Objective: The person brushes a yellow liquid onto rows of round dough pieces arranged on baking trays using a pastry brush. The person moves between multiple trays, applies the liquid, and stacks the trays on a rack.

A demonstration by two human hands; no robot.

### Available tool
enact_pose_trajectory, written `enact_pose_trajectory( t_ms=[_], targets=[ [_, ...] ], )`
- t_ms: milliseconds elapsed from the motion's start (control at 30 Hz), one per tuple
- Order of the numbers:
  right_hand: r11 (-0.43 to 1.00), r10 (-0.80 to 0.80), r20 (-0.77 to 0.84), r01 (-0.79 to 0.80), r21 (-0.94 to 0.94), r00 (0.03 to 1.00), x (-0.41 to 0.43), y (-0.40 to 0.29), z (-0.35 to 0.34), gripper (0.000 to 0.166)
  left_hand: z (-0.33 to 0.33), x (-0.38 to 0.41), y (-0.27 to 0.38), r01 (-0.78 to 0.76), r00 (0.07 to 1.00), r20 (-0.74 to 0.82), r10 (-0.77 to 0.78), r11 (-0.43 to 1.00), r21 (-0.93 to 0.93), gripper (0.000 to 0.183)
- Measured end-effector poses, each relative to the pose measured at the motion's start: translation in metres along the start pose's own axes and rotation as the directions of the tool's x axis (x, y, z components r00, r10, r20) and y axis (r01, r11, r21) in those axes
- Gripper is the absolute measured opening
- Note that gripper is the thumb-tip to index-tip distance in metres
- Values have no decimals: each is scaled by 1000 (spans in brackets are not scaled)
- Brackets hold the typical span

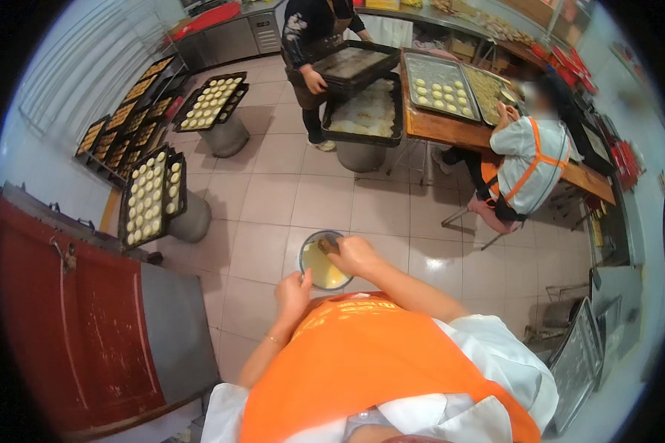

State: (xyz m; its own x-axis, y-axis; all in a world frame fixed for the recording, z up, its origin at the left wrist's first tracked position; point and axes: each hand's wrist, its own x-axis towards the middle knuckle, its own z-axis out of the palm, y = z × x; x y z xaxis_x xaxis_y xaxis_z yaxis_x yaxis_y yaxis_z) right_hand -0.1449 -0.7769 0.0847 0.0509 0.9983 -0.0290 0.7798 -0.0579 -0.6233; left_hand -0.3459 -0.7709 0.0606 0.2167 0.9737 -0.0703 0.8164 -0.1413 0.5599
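Before my orange apron is a round basin (328, 271) with a dark rim, holding a yellow liquid that looks like beaten egg. My left hand (292, 293) grips the basin's rim on its near left side. In my right hand (354, 256) is a brush (327, 246), its head over the basin at the far side. My fingers cover much of its handle, and whether the bristles touch the liquid I cannot tell. To the left, dark baking trays (149, 199) of pale round dough pieces rest on a metal drum (191, 219).
More dough trays (213, 102) top another drum (227, 135). A person (316, 50) holds stacked black trays (357, 61) above a large pan (363, 119). Another person (532, 160) sits at the wooden table (443, 133). A rack (127, 127) holds browned pastries; a red door (77, 326) stands left.
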Motion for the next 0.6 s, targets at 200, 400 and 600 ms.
enact_pose_trajectory(
  t_ms=[200,400,600],
  targets=[
    [999,-15,178,8,39,984,53,-14,8,38,-16,2,-8,131,980,-160,-119,989,66,42],
    [981,-162,258,183,-63,952,140,-38,36,37,-30,56,-36,277,939,-213,-269,961,7,41],
    [922,-386,99,386,18,917,234,-116,35,24,-59,160,-99,353,891,-241,-384,922,-161,43]
  ],
)
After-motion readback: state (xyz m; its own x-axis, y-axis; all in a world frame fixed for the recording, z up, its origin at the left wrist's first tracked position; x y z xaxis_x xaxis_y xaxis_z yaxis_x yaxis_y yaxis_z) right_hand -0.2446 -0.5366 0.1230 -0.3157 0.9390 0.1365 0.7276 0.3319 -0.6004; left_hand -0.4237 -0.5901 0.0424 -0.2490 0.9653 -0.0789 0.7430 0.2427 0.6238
